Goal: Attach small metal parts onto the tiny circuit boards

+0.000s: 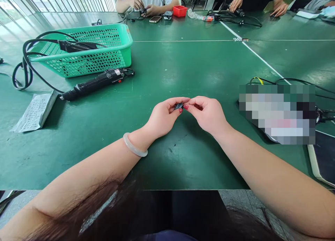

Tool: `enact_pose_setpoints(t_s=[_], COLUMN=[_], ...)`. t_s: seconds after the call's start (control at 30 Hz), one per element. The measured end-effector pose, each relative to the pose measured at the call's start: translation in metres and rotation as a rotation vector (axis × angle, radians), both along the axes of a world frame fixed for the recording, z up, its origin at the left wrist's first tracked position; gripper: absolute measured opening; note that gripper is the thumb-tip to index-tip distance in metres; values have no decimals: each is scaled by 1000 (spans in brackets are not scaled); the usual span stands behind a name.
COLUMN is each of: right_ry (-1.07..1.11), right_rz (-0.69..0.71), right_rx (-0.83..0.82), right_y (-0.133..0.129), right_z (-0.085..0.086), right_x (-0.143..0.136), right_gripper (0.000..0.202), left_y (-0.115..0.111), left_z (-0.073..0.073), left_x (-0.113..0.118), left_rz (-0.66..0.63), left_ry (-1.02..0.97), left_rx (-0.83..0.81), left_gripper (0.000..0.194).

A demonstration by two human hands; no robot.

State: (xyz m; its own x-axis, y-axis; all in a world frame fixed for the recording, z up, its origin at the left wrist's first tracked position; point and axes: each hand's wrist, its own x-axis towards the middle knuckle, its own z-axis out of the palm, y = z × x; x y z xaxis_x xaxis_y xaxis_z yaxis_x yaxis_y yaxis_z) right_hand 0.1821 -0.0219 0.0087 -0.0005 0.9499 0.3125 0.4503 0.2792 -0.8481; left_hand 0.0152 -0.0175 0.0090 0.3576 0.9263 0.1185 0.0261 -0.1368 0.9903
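Note:
My left hand [165,116], with a pale bangle [134,146] on its wrist, holds a small dark piece [179,106] between thumb and fingers. Most of that piece is hidden by the fingers, and its kind does not show. Close against it, my right hand [205,112] has thumb and forefinger pinched together at the piece's right end. Whether a separate small part sits in that pinch I cannot make out. Both hands are just above the green tabletop [157,160], near the middle of the view.
A black electric screwdriver [96,84] lies before a green basket [86,63] holding a black cabled tool. A folded paper packet [35,111] is at left. At right are a blurred-out object [277,115], cables and a dark-screened device [324,157]. People work across the table beside a red bin [179,11].

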Motion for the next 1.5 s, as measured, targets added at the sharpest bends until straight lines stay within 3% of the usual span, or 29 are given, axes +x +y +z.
enact_pose_setpoints(t_s=[0.23, 0.5, 0.93, 1.27, 1.4, 1.5], right_ry=[29, 12, -18, 22, -6, -24], right_rz=[28, 9, 18, 63, 43, 10], right_rx=[-12, 18, 63, 33, 30, 53], right_y=[0, -2, -5, -7, -6, -4], right_z=[-1, 2, 5, 5, 6, 6], right_x=[1, 0, 0, -2, -1, 0], right_gripper=[10, 5, 7, 8, 9, 9], left_y=[0, 0, 0, -3, -4, -3], left_z=[-2, -2, -2, 3, 5, 5], left_x=[1, 0, 0, 3, 4, 4], left_rz=[-5, -71, -48, -47, 16, 40], left_ry=[-86, -69, -33, -171, -103, -42], left_rx=[5, 77, 62, -81, -108, -136], left_gripper=[29, 46, 35, 39, 42, 35])
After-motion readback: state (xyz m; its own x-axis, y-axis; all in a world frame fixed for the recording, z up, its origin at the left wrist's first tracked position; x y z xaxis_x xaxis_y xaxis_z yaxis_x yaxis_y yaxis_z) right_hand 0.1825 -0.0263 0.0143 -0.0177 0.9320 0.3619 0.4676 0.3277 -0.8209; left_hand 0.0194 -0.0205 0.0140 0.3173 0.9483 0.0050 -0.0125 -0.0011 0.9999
